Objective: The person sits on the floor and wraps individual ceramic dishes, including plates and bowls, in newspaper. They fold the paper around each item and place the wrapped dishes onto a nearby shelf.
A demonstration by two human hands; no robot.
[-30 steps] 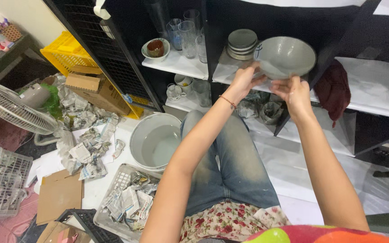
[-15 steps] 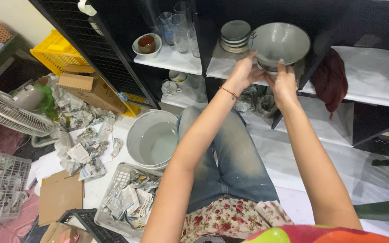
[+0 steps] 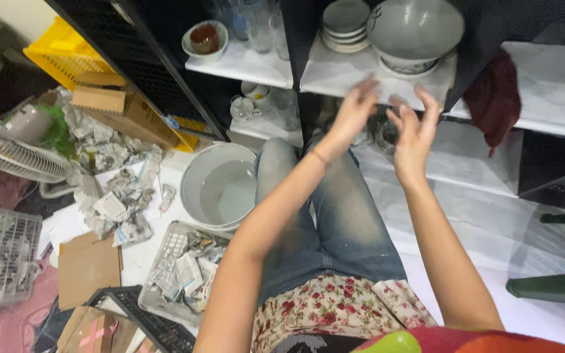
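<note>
- The large grey bowl (image 3: 417,27) sits on the white shelf (image 3: 335,75), close to that shelf's front edge and hard against the dark upright on its right; a smaller patterned dish shows under its foot.
- The left hand (image 3: 352,111) hangs just below the shelf's front edge, fingers spread and loosely extended, holding nothing; it is blurred.
- The right hand (image 3: 413,127) is beside it, a little lower, fingers also splayed open and empty, its fingertips just short of the shelf edge under the bowl.
- Neither hand touches the bowl; a clear gap lies between the fingertips and the bowl's foot.
- A stack of small plates (image 3: 344,23) stands just left of the bowl on the same shelf, leaving a bare strip of shelf along the front-left edge.
- Left of the dark divider, a neighbouring shelf carries a small bowl with a brown cup (image 3: 205,39) near its left corner and drinking glasses (image 3: 256,23) toward its back.
- A dark red cloth (image 3: 492,98) hangs over the edge right of the upright.
- On the floor, a grey basin (image 3: 220,189) lies against the person's left knee, with crumpled newspaper (image 3: 116,189) spread beyond it.
- A white basket (image 3: 178,274) of newspaper sits just below the basin; the pale floor to the right of the legs is open.
</note>
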